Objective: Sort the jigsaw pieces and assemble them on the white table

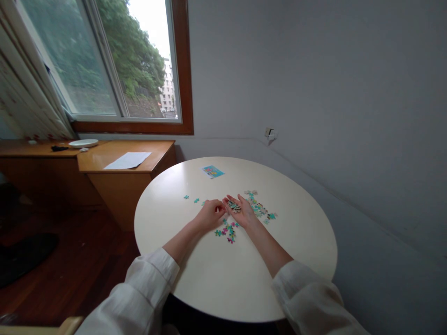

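My right hand (240, 210) lies palm up on the round white table (195, 274), cupping a small pile of jigsaw pieces (234, 205). My left hand (210, 214) rests beside it with its fingers curled, the fingertips meeting the edge of that pile. Loose teal and pink puzzle pieces (226, 231) lie just below both hands. More pieces (260, 208) are scattered to the right of my right hand. A few single pieces (191, 199) sit to the left.
A small blue picture card (213, 171) lies at the table's far side. A wooden desk (139, 167) with a sheet of paper (127, 160) and a white plate (83, 143) stands under the window at left. A grey wall runs close behind and right.
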`<state>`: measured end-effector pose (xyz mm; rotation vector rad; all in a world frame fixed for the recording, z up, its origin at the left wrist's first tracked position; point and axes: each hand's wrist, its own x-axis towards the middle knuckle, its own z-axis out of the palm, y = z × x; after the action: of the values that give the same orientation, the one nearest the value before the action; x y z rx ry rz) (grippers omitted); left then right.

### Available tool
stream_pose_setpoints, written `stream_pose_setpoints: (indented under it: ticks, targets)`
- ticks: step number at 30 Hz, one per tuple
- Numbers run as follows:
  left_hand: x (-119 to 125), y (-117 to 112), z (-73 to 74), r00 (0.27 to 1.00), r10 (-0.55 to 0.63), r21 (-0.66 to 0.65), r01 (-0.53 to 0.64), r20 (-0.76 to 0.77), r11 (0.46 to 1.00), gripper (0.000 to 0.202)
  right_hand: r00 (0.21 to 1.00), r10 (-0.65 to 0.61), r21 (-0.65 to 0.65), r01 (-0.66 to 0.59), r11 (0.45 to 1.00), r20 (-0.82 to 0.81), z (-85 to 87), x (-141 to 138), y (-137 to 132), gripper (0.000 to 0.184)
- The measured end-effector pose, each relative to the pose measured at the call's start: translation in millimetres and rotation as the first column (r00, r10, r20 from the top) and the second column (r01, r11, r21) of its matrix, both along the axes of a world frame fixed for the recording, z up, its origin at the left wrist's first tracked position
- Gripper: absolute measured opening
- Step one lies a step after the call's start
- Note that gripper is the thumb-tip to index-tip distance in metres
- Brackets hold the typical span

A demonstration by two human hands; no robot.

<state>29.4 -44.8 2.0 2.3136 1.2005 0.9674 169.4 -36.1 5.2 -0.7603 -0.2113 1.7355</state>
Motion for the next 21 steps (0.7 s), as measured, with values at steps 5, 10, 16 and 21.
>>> stream_pose_setpoints:
  ticks: [5,10,16,21]
  targets:
    - [-2.5,1.9,3.6,0.988,0.043,0.051,-0.051,0.151,0.997,0.015,0.996,0.076,0.063,-0.079,0.995,0.043,2.5,-2.6,-4.5,0.036]
    - [-1.5,0.3,3.1,0.994,-0.011,0.029,0.008,0.11,1.0,0.019,0.988,0.148,0.092,-0.151,0.984,0.033,3.0,-5.0,-7.0,0.038]
    - [1.9,-3.4,2.4,0.995,-0.076,0.009,0.075,0.062,0.997,0.013,0.986,0.166,0.089,-0.168,0.982,0.028,5.7,-7.8,-9.3,0.039]
    - [3.0,-4.2,1.8,0.997,-0.002,0.002,0.002,0.077,1.0,0.012,0.984,0.176,0.073,-0.177,0.982,0.019,12.4,-10.6,-14.5,0.04]
